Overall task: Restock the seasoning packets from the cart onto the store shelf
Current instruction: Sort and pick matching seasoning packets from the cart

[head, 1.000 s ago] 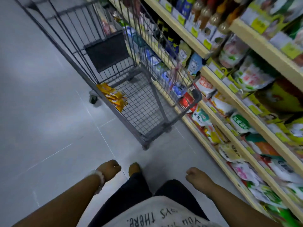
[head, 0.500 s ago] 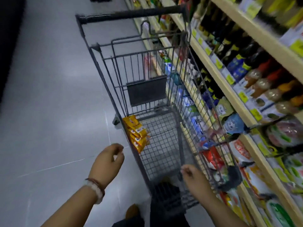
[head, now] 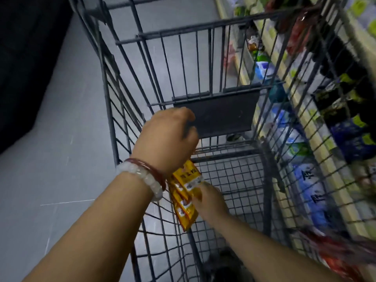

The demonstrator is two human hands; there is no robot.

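A stack of yellow seasoning packets (head: 184, 197) lies on the wire floor of the shopping cart (head: 234, 180), against its left wall. My right hand (head: 210, 200) is down inside the cart and its fingers meet the right edge of the stack; blur hides whether they close round it. My left hand (head: 166, 137), with bracelets on the wrist, hovers above the far end of the packets. Its fingers hang loosely curled and hold nothing. The store shelf (head: 317, 151) runs along the right, seen through the cart's wire side.
The cart's dark seat flap (head: 221, 117) stands at its far end. Blue, green and dark product bags (head: 313, 192) fill the shelves on the right. Grey tiled floor (head: 50, 159) spreads to the left, with a dark fixture (head: 26, 58) at the upper left.
I have leaned in over the cart. Both hands have moved forward from its near end into the basket, and the right one has reached the yellow packets.
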